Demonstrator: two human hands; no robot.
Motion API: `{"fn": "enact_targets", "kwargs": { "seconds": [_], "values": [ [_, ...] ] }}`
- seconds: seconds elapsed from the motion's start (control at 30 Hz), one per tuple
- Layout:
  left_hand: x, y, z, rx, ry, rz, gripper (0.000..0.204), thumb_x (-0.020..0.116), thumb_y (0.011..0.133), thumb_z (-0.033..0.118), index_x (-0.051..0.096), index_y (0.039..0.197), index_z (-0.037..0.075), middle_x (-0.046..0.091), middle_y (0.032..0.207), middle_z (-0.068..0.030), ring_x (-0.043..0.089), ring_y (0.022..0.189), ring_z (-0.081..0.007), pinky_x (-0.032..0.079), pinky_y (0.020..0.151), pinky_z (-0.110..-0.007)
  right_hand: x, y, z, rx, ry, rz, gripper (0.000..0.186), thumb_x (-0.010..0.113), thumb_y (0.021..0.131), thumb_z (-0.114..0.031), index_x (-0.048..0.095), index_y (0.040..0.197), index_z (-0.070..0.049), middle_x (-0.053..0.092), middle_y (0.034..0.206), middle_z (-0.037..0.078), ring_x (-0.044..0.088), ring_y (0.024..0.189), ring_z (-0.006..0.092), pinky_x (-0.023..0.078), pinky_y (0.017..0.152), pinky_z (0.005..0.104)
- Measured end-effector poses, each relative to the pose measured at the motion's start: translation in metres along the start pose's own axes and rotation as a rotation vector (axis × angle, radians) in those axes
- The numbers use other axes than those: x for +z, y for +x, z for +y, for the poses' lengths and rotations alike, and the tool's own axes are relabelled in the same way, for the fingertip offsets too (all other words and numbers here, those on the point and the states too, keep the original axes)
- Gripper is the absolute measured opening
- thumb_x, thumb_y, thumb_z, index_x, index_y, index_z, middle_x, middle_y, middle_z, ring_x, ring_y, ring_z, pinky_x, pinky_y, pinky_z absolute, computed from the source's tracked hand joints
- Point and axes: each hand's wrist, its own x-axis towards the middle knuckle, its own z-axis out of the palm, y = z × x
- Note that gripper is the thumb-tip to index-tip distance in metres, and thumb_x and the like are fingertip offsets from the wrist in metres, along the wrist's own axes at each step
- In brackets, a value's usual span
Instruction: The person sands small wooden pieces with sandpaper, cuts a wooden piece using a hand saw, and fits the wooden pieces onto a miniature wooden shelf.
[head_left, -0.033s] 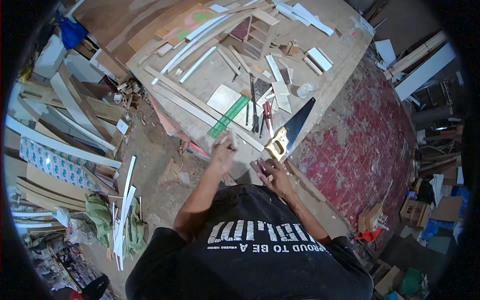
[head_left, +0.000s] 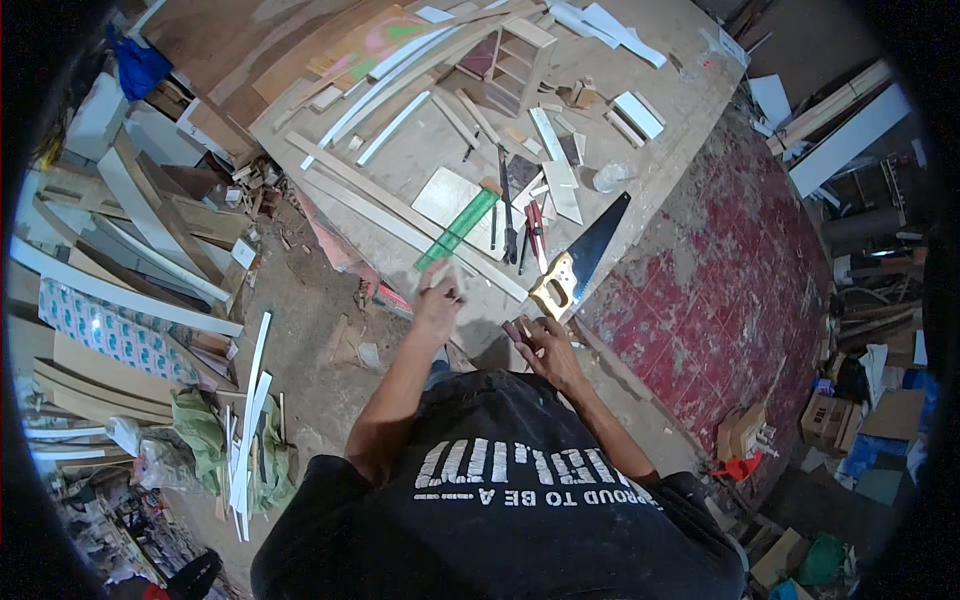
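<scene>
My left hand (head_left: 436, 308) is over the near edge of the worktable, its fingers closed on a small pale piece (head_left: 456, 276), probably wood. Just beyond it lies a green ruler (head_left: 458, 231), slanting across a long wooden strip (head_left: 400, 218). My right hand (head_left: 550, 350) pinches a small reddish-brown piece (head_left: 515, 332) whose kind I cannot make out. A handsaw (head_left: 590, 250) with a yellowish handle rests on the table close ahead of this hand. To the saw's left are a red-handled tool (head_left: 535, 228) and a long dark tool (head_left: 507, 200).
Wood offcuts (head_left: 560, 185), a small shelved wooden frame (head_left: 512, 65) and a clear cup (head_left: 610, 178) occupy the worktable (head_left: 650, 185). Curved boards (head_left: 110, 285) and white strips (head_left: 248, 450) crowd the left floor. Cardboard boxes (head_left: 828, 422) stand at the right, past the red floor (head_left: 700, 290).
My left hand has shifted slightly left and looks less blurred. My right hand has moved a little, and the reddish-brown piece shows more clearly.
</scene>
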Motion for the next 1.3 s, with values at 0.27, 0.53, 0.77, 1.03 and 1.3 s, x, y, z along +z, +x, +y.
{"fn": "enact_targets", "kwargs": {
  "seconds": [0.27,0.53,0.77,1.03,1.3],
  "values": [
    [-0.059,-0.017,0.028,-0.090,0.206,0.024,0.040,0.060,0.095,0.008,0.047,0.133,0.012,0.061,0.106,-0.0082,0.066,0.094,-0.0249,0.054,0.072,-0.039,0.078,0.049,0.076,-0.158,-0.685,0.113,0.039,0.063,0.085,-0.019,0.058,0.122,-0.008,0.052,0.126,0.017,0.047,0.120,0.0354,0.039,0.096,0.0498],
    [-0.094,-0.039,0.051,-0.044,0.407,0.070,0.040,0.062,0.094,0.008,0.049,0.132,0.010,0.064,0.106,-0.0082,0.068,0.087,-0.0187,0.061,0.066,-0.036,0.113,0.168,0.027,-0.211,-0.494,0.177,0.029,0.061,0.087,-0.014,0.058,0.113,-0.003,0.057,0.116,0.017,0.057,0.106,0.0350,0.048,0.088,0.0486],
    [-0.105,-0.018,0.070,0.010,0.530,-0.049,0.043,0.066,0.091,0.005,0.052,0.132,0.009,0.062,0.105,-0.0069,0.063,0.091,-0.0168,0.063,0.064,-0.036,0.132,0.177,0.023,0.008,-0.529,0.216,0.021,0.062,0.090,-0.013,0.058,0.108,-0.003,0.065,0.095,0.014,0.067,0.085,0.0319,0.053,0.074,0.0427],
    [-0.071,-0.005,0.077,0.008,0.513,-0.235,0.045,0.066,0.091,0.002,0.052,0.134,0.002,0.068,0.103,-0.0095,0.066,0.081,-0.0153,0.061,0.062,-0.030,0.126,0.102,-0.075,0.084,0.815,0.049,0.023,0.066,0.091,-0.004,0.058,0.111,0.001,0.060,0.084,0.001,0.054,0.073,0.0082,0.044,0.063,0.0237],
    [-0.044,-0.025,0.050,-0.002,0.673,-0.337,0.047,0.068,0.089,0.002,0.054,0.133,0.001,0.070,0.096,-0.0099,0.065,0.078,-0.0115,0.057,0.056,-0.025,0.098,0.067,-0.060,0.020,0.647,0.052,0.029,0.066,0.093,-0.012,0.054,0.118,-0.002,0.065,0.084,0.004,0.055,0.069,0.0088,0.045,0.060,0.0249]
  ]
}}
